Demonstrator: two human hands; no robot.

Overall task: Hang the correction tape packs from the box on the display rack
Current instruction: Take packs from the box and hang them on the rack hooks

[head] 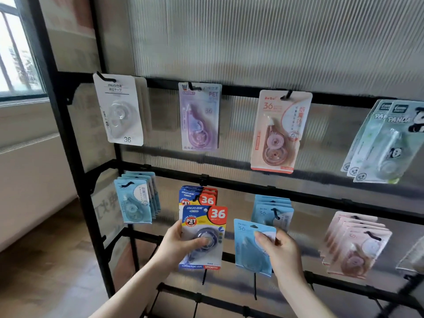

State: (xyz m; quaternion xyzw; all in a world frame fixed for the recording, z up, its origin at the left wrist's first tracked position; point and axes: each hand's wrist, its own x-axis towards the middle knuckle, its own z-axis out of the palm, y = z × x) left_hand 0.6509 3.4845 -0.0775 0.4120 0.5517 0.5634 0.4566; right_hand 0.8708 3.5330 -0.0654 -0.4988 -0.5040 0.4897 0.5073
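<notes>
My left hand (177, 245) grips a blue, yellow and red correction tape pack (204, 235) marked "36", held upright just below a hook that carries several matching packs (198, 196). My right hand (278, 253) pinches a light blue pack (249, 246), held a little below and left of a hook with several light blue packs (273, 210). Both packs are in front of the black display rack (75, 171). The box is not in view.
The upper rail carries a white pack (119, 111), a purple pack (199, 115), a peach pack (278, 131) and panda packs (385, 143). Blue packs (135, 198) hang lower left, pink packs (355, 244) lower right. Bare hooks (255, 288) stick out below. A window (16, 53) is at left.
</notes>
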